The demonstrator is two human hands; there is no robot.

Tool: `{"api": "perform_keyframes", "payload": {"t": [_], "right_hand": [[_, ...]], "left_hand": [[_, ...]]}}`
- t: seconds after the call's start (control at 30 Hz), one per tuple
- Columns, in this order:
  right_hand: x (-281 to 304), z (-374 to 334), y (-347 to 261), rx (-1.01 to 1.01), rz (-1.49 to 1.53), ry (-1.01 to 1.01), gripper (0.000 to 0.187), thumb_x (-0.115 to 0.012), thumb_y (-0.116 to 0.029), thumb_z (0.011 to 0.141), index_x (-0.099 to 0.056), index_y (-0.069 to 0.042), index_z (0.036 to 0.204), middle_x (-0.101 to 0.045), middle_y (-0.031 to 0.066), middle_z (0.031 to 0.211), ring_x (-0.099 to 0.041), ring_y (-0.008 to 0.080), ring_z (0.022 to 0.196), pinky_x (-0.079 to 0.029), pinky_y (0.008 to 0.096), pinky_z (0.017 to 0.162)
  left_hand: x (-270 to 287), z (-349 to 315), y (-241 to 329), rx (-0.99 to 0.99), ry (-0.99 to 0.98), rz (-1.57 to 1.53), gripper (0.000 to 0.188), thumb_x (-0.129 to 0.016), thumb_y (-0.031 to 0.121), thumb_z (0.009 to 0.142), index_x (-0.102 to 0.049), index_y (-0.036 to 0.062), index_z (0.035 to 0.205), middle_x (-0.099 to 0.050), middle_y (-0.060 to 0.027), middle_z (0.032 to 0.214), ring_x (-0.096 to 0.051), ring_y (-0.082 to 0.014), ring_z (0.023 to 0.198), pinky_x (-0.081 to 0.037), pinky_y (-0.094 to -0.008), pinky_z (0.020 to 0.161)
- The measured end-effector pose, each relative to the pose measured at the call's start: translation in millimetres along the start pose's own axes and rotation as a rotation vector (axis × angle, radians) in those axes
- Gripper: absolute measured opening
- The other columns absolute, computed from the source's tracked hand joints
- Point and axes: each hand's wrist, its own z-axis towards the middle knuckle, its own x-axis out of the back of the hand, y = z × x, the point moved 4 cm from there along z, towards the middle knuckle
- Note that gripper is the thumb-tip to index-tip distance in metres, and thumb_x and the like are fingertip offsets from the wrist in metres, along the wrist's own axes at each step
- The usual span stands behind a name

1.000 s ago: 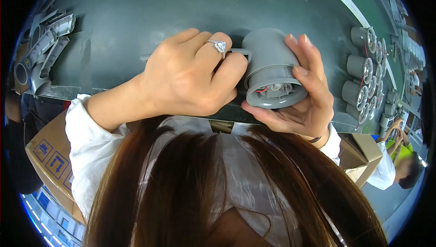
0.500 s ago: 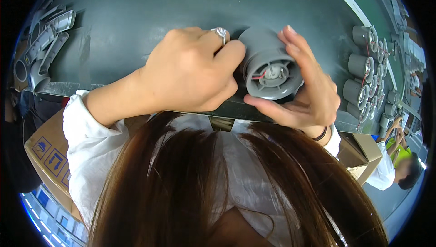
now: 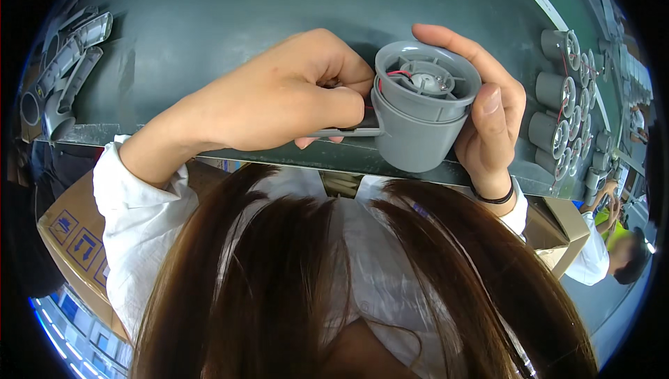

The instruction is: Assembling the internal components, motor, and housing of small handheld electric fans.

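A grey plastic cylinder that looks like a hair dryer housing (image 3: 418,143) is held up over the near edge of the table, its open end turned upward. Seated in that end is a ribbed round motor holder (image 3: 439,109), with a red wire (image 3: 398,72) and a pale hub in its middle. My left hand (image 3: 300,97) is closed around the thin grey handle (image 3: 352,132) on the housing's left side; part of the handle is hidden by the fingers. On the other side my right hand (image 3: 496,100) grips the housing, thumb against its wall and fingers behind the rim.
Several grey cylinders with motors and red wires (image 3: 554,90) stand in rows at the right of the dark green table (image 3: 230,3). Grey handled shells (image 3: 77,55) are piled at far left. Cardboard boxes (image 3: 73,222) sit below the edge. Another person (image 3: 592,257) works at far right.
The housing has tilted, so its ribbed end now points up and its outer wall and handle show. My left hand has rotated, and my right thumb has moved up onto the side.
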Motion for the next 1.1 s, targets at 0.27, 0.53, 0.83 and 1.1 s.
{"api": "perform_keyframes", "payload": {"t": [0.27, 0.53, 0.83, 1.1], "right_hand": [[-9, 1, -6, 0.036, 0.293, 0.107, 0.051, -0.055, -0.03, 0.09, -0.051, 0.009, 0.123, -0.065, 0.0079, 0.084, -0.06, 0.011, 0.078, -0.047, 0.0231, 0.071], [-11, 1, -8, -0.003, 0.158, 0.018, 0.09, -0.058, -0.06, 0.08, -0.039, 0.014, 0.129, -0.061, 0.022, 0.11, -0.062, 0.022, 0.1, -0.046, 0.03, 0.091], [-17, 5, 1, -0.123, 0.253, -0.052, 0.095, -0.065, -0.062, 0.07, -0.043, 0.013, 0.125, -0.057, 0.028, 0.116, -0.062, 0.0256, 0.101, -0.049, 0.035, 0.089], [-17, 0, 1, -0.109, 0.228, -0.005, 0.09, -0.069, -0.056, 0.07, -0.045, 0.014, 0.122, -0.059, 0.0264, 0.112, -0.062, 0.0253, 0.099, -0.049, 0.035, 0.089]], "left_hand": [[0, -1, 0, 0.004, 0.005, -0.004, 0.019, -0.053, 0.014, 0.076, -0.061, -0.003, 0.071, -0.054, -0.0031, 0.06, -0.047, -0.0088, 0.052, -0.037, -0.0251, 0.047], [3, 2, -3, -0.265, 0.156, 0.162, 0.012, -0.055, 0.006, 0.071, -0.055, -0.0058, 0.07, -0.048, -0.0109, 0.058, -0.044, -0.0168, 0.054, -0.036, -0.0314, 0.051], [-2, 0, -4, -0.311, 0.228, 0.177, 0.011, -0.055, 0.005, 0.069, -0.052, -0.0057, 0.067, -0.046, -0.0129, 0.056, -0.042, -0.0205, 0.053, -0.036, -0.0344, 0.05], [-5, 1, -5, -0.313, 0.213, 0.185, 0.011, -0.053, 0.004, 0.069, -0.051, -0.0059, 0.065, -0.045, -0.0137, 0.054, -0.04, -0.0199, 0.049, -0.034, -0.0338, 0.048]]}}
